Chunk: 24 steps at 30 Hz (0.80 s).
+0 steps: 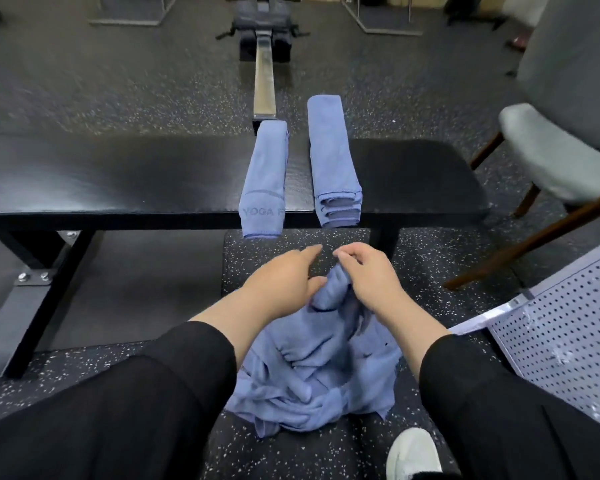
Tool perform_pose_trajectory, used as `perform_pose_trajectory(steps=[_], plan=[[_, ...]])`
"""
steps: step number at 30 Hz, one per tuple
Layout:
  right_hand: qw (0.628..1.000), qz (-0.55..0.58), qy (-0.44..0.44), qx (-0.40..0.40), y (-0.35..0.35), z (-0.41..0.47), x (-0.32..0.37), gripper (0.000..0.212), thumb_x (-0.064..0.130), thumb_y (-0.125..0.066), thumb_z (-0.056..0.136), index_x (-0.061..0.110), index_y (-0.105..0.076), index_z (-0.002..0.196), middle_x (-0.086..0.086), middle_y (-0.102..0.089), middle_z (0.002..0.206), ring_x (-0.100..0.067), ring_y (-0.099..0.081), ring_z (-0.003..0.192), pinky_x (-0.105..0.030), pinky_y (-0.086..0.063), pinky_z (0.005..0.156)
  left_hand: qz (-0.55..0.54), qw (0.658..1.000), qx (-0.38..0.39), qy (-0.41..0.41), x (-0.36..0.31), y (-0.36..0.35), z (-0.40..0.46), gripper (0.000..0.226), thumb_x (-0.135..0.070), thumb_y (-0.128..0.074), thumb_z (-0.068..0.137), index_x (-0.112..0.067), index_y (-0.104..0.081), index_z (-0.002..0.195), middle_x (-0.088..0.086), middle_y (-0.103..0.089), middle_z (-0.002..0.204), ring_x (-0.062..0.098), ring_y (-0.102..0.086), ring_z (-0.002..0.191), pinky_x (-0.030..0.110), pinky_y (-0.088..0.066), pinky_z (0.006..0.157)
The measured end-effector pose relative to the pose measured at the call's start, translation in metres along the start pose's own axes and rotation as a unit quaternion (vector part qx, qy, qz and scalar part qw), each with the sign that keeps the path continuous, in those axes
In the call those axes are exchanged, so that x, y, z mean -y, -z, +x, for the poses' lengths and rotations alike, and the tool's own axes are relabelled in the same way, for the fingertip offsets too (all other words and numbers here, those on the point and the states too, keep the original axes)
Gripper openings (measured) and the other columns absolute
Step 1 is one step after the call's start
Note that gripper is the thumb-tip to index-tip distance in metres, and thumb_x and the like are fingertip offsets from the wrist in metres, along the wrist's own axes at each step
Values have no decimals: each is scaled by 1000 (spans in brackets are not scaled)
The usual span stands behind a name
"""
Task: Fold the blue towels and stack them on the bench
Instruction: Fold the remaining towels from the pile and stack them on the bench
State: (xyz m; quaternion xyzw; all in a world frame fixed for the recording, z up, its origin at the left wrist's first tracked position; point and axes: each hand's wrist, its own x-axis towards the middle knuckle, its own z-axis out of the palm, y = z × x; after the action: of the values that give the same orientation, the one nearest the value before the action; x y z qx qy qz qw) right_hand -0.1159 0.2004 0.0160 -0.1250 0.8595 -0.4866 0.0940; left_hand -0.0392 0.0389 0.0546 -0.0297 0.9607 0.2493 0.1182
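head view: beyond the fingers, two folded towels lie apart on the desk, unstacked; right fingers pinch a crumpled towel, left fingers spread, touching it.

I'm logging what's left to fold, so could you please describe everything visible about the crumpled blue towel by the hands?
The crumpled blue towel is soft, terry-like cloth, unfolded and bunched in wrinkled folds, hanging between the person's knees above the speckled floor. The right hand grips its top; the left hand touches it with a thumb.
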Motion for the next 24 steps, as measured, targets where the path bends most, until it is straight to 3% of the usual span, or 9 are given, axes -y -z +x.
perform_pose_trajectory(steps=[2, 4, 7, 10, 13, 16, 18, 21, 24], plan=[[999, 14, 44, 13, 14, -13, 42, 15, 13, -59, 101, 20, -72, 97, 9, -72, 94, 1, -63, 85, -6, -44, 76, -57, 998, -16, -5, -11, 13, -16, 52, -41, -59, 98, -25, -48, 146, 3, -61, 136, 25, -57, 123, 31, -43, 96], [997, 41, 60, 22, 27, -29, 75, 16, 13, -60, 101, 22, -73, 95, 12, -73, 92, 10, -62, 79, -4, -44, 74, -113, 992, -51, -2, -22, 25, -33, 15, -36, -62, 96, -23, -64, 102, 0, -69, 97, 24, -63, 94, 29, -43, 75], [993, 90, 79, 14, 43, -52, 112, 15, 14, -63, 100, 22, -75, 94, 8, -76, 93, 6, -65, 84, -14, -50, 82, -179, 978, -107, -7, -35, 44, -57, 32, -27, -61, 97, -19, -48, 69, -5, -49, 62, 16, -47, 61, 19, -31, 49], [986, 132, 96, -17, 59, -67, 139, 13, 15, -64, 99, 19, -76, 97, 4, -77, 95, -4, -68, 90, -26, -53, 88, -233, 963, -137, -18, -40, 67, -82, 39, -34, -67, 95, -20, -44, 66, -10, -41, 54, 5, -36, 48, 19, -30, 46], [981, 150, 112, -48, 70, -75, 154, 12, 17, -65, 98, 20, -77, 98, 9, -76, 92, -1, -67, 89, -26, -53, 88, -247, 955, -160, -31, -31, 87, -101, 31, -40, -66, 93, -19, -57, 72, -5, -53, 62, 9, -45, 60, 32, -42, 61], [983, 136, 107, -52, 72, -76, 154, 12, 19, -64, 99, 22, -77, 100, 10, -77, 94, 2, -67, 88, -23, -52, 86, -248, 945, -213, -21, -20, 100, -115, 24, -30, -61, 98, -14, -68, 82, -8, -57, 67, 9, -46, 64, 32, -41, 66], [990, 93, 100, -22, 67, -74, 152, 13, 21, -63, 100, 25, -76, 98, 9, -77, 94, -4, -69, 91, -27, -52, 86, -276, 926, -257, -6, -18, 103, -120, 27, -30, -61, 98, -12, -69, 80, -12, -54, 63, 8, -43, 61, 29, -37, 61], [992, 45, 99, 59, 56, -71, 153, 10, 32, -64, 99, 30, -73, 103, 3, -76, 94, -19, -69, 94, -39, -53, 91, -321, 902, -289, 4, -20, 102, -120, 46, -37, -68, 93, 4, -56, 76, 0, -41, 65, 11, -33, 62, 30, -25, 56], [976, 25, 105, 186, 45, -70, 157, 24, 43, -70, 91, 36, -68, 113, 3, -68, 75, -13, -60, 71, -38, -49, 74, -328, 905, -270, -6, -25, 103, -115, 51, -38, -70, 91, 8, -54, 75, 4, -36, 65, 13, -31, 62, 32, -22, 55]])
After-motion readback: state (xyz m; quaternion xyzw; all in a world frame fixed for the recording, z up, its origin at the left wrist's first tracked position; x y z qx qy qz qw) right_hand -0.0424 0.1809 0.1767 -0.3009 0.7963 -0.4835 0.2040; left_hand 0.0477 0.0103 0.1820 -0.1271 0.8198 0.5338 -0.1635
